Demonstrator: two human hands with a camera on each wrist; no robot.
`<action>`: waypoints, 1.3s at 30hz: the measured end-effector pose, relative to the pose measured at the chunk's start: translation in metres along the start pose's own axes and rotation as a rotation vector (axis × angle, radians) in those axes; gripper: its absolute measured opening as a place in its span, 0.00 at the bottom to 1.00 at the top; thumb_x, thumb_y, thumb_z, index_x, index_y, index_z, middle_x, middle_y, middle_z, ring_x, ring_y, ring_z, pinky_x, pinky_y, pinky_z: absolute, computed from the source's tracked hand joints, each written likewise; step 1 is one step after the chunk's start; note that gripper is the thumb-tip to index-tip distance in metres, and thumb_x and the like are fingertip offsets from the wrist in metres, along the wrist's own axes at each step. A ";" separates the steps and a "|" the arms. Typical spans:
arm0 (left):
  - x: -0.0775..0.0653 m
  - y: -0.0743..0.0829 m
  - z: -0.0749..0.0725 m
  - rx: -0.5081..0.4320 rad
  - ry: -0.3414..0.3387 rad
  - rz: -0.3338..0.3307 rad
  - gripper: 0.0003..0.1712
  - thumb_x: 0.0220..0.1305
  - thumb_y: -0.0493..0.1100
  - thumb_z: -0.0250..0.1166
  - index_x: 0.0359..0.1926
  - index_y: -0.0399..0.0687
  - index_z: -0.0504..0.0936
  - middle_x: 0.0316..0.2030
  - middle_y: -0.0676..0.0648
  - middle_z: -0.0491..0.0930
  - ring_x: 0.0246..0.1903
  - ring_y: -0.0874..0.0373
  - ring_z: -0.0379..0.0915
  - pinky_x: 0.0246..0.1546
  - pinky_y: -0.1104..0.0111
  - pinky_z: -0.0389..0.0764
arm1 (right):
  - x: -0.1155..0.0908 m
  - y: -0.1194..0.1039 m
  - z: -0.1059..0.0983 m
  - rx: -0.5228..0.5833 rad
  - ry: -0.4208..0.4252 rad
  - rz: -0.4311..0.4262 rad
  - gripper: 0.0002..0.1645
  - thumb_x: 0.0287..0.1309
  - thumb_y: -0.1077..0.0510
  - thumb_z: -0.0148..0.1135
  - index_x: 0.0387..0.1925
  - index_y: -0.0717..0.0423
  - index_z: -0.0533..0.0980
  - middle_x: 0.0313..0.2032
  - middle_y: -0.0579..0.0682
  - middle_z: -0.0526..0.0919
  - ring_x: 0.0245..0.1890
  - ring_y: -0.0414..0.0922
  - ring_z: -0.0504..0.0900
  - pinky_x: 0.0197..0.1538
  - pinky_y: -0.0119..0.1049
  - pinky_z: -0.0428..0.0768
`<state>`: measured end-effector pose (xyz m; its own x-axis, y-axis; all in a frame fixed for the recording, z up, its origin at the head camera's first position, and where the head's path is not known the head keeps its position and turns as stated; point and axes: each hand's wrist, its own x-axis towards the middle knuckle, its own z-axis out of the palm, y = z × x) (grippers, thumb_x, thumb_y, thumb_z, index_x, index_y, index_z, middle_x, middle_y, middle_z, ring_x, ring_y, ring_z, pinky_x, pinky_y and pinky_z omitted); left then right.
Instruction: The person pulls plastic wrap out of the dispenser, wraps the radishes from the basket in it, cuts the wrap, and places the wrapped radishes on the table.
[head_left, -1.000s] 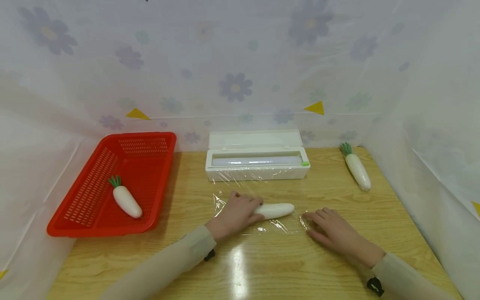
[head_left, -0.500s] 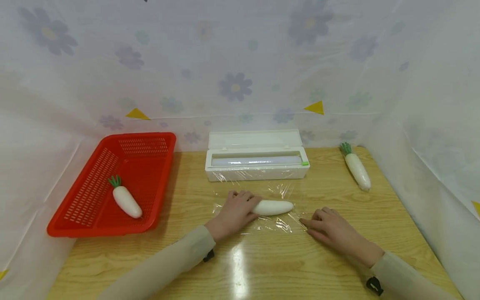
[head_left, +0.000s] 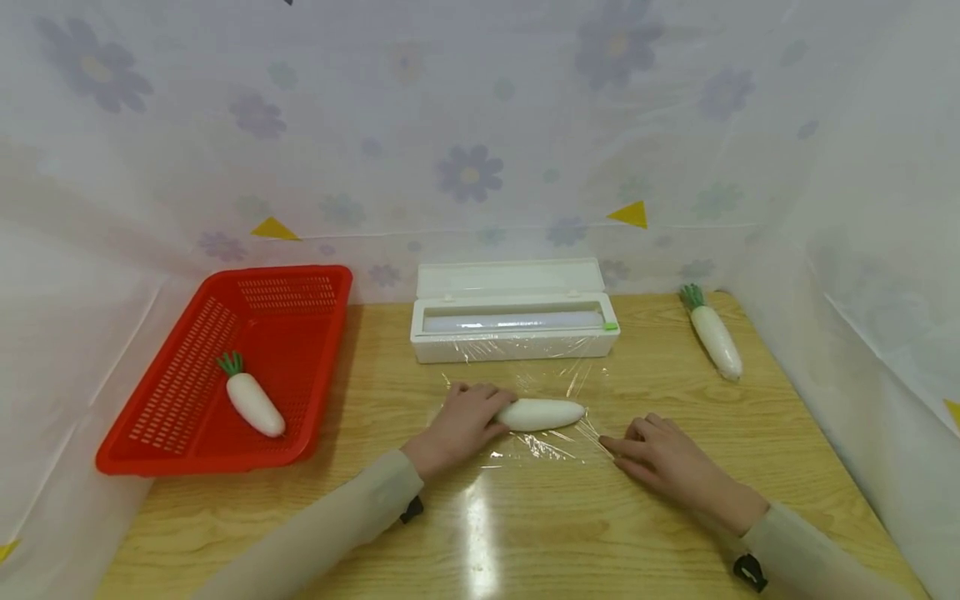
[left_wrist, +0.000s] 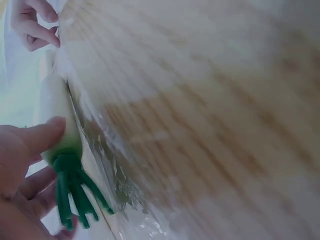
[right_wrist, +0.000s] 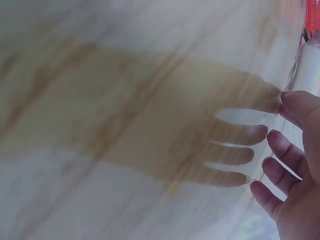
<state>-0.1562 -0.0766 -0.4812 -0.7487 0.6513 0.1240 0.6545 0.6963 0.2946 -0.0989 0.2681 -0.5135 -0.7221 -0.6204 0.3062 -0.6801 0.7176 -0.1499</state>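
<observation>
My left hand (head_left: 459,423) grips a white radish (head_left: 542,414) near its leafy end, the thumb lying on the near side. Its green leaves (left_wrist: 77,197) show in the left wrist view but are hidden under the hand in the head view. The radish lies sideways on a sheet of clear cling film (head_left: 536,447) spread over the wooden table. To the right, my right hand (head_left: 671,462) pinches the film between thumb and index finger, drawing creases toward the radish's tip. The film runs back to a white cling film box (head_left: 517,347), whose lid is raised over the roll (head_left: 513,321).
A red plastic basket (head_left: 333,367) stands on the left with another radish (head_left: 255,404) inside. At the far right lies a shiny radish (head_left: 716,342) with green leaves. Flower-printed white sheeting (head_left: 480,125) encloses the table's back and sides.
The left hand and radish have shifted slightly left and back. My right hand has closed its fingertips on the film, which now shows taut creases between it and the radish.
</observation>
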 end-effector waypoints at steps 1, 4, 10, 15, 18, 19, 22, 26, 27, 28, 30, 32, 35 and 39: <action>0.000 0.000 0.000 -0.006 0.004 0.004 0.29 0.59 0.52 0.64 0.61 0.55 0.71 0.55 0.52 0.75 0.53 0.57 0.70 0.55 0.56 0.61 | 0.000 0.000 0.000 -0.001 -0.001 -0.001 0.24 0.51 0.53 0.68 0.53 0.38 0.78 0.32 0.34 0.70 0.31 0.33 0.62 0.32 0.30 0.62; -0.001 -0.003 0.000 -0.002 0.018 0.008 0.29 0.60 0.52 0.63 0.61 0.54 0.70 0.55 0.52 0.75 0.53 0.57 0.70 0.55 0.57 0.61 | -0.001 0.001 0.001 -0.002 -0.005 -0.004 0.24 0.51 0.53 0.68 0.53 0.38 0.78 0.32 0.35 0.71 0.31 0.33 0.62 0.32 0.30 0.63; -0.005 -0.009 0.001 0.003 0.026 -0.001 0.29 0.60 0.53 0.64 0.61 0.54 0.71 0.55 0.53 0.75 0.53 0.57 0.71 0.51 0.59 0.60 | 0.000 0.000 0.000 0.001 -0.002 -0.001 0.24 0.52 0.52 0.67 0.53 0.40 0.78 0.32 0.35 0.71 0.31 0.34 0.62 0.33 0.31 0.63; -0.006 -0.011 0.002 0.012 0.029 0.003 0.29 0.60 0.54 0.63 0.61 0.55 0.71 0.55 0.53 0.75 0.52 0.56 0.71 0.50 0.59 0.60 | 0.001 -0.003 -0.002 0.009 -0.003 0.010 0.24 0.52 0.53 0.67 0.53 0.41 0.78 0.32 0.35 0.71 0.32 0.33 0.63 0.33 0.31 0.64; -0.008 -0.012 0.004 0.021 0.045 0.006 0.29 0.60 0.54 0.64 0.61 0.56 0.71 0.55 0.53 0.75 0.52 0.56 0.71 0.50 0.57 0.60 | 0.002 -0.003 -0.003 0.009 -0.009 0.015 0.24 0.52 0.53 0.67 0.53 0.43 0.78 0.32 0.35 0.72 0.33 0.34 0.64 0.34 0.32 0.65; -0.008 -0.012 0.004 0.027 0.056 0.007 0.30 0.59 0.54 0.64 0.62 0.56 0.70 0.54 0.53 0.75 0.52 0.56 0.70 0.50 0.57 0.60 | 0.002 -0.003 -0.002 0.010 -0.009 0.017 0.24 0.51 0.53 0.68 0.53 0.44 0.78 0.33 0.35 0.73 0.33 0.34 0.65 0.34 0.33 0.66; -0.011 -0.013 0.004 0.028 0.096 -0.004 0.31 0.58 0.54 0.66 0.61 0.56 0.70 0.54 0.52 0.74 0.53 0.55 0.69 0.51 0.55 0.61 | 0.003 -0.003 -0.002 0.009 -0.006 0.026 0.23 0.49 0.52 0.69 0.50 0.45 0.78 0.33 0.34 0.74 0.34 0.34 0.66 0.36 0.34 0.68; -0.021 -0.015 0.000 0.015 0.166 -0.023 0.31 0.54 0.52 0.69 0.59 0.56 0.73 0.53 0.51 0.73 0.54 0.54 0.66 0.53 0.55 0.61 | 0.005 -0.003 -0.002 0.007 -0.002 0.017 0.19 0.47 0.50 0.70 0.44 0.45 0.78 0.32 0.33 0.74 0.34 0.33 0.67 0.39 0.36 0.68; -0.024 -0.016 -0.002 0.015 0.183 -0.017 0.29 0.54 0.51 0.69 0.57 0.56 0.74 0.51 0.51 0.73 0.53 0.54 0.66 0.53 0.55 0.61 | 0.005 -0.003 -0.003 0.002 -0.003 0.005 0.18 0.47 0.49 0.70 0.42 0.44 0.78 0.32 0.33 0.74 0.35 0.33 0.67 0.39 0.36 0.68; -0.028 -0.016 -0.004 0.020 0.200 -0.006 0.26 0.54 0.51 0.69 0.55 0.55 0.76 0.49 0.51 0.74 0.52 0.54 0.67 0.52 0.56 0.62 | 0.005 -0.003 -0.003 -0.002 -0.002 -0.014 0.16 0.47 0.49 0.70 0.41 0.43 0.78 0.32 0.32 0.74 0.35 0.34 0.68 0.40 0.37 0.68; -0.036 -0.018 -0.007 0.050 0.209 0.032 0.19 0.56 0.50 0.68 0.49 0.56 0.79 0.44 0.53 0.76 0.48 0.56 0.68 0.49 0.59 0.63 | 0.006 -0.003 -0.006 -0.003 -0.003 -0.068 0.14 0.48 0.49 0.70 0.39 0.42 0.78 0.33 0.33 0.75 0.36 0.35 0.70 0.43 0.38 0.68; -0.046 -0.021 -0.011 0.091 0.192 0.079 0.12 0.57 0.50 0.67 0.43 0.57 0.80 0.39 0.56 0.76 0.43 0.58 0.68 0.45 0.62 0.64 | 0.008 -0.004 -0.008 -0.017 -0.004 -0.141 0.13 0.47 0.50 0.70 0.37 0.42 0.78 0.33 0.34 0.75 0.37 0.37 0.71 0.44 0.39 0.68; -0.061 -0.025 -0.012 0.174 0.119 0.154 0.06 0.58 0.52 0.65 0.36 0.61 0.80 0.33 0.60 0.75 0.38 0.61 0.67 0.40 0.65 0.63 | 0.011 -0.005 -0.011 -0.060 -0.016 -0.250 0.11 0.47 0.50 0.70 0.34 0.43 0.78 0.32 0.36 0.76 0.37 0.40 0.72 0.45 0.41 0.69; -0.077 -0.028 -0.013 0.211 0.023 0.193 0.06 0.59 0.55 0.64 0.34 0.63 0.79 0.33 0.61 0.75 0.38 0.62 0.67 0.40 0.66 0.63 | 0.015 -0.008 -0.015 -0.177 -0.027 -0.357 0.08 0.48 0.51 0.67 0.31 0.45 0.78 0.30 0.39 0.78 0.35 0.43 0.73 0.45 0.43 0.70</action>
<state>-0.1180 -0.1505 -0.4871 -0.6085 0.7727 0.1809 0.7910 0.6088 0.0602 -0.1022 0.2575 -0.4939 -0.4491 -0.8469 0.2847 -0.8581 0.4977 0.1268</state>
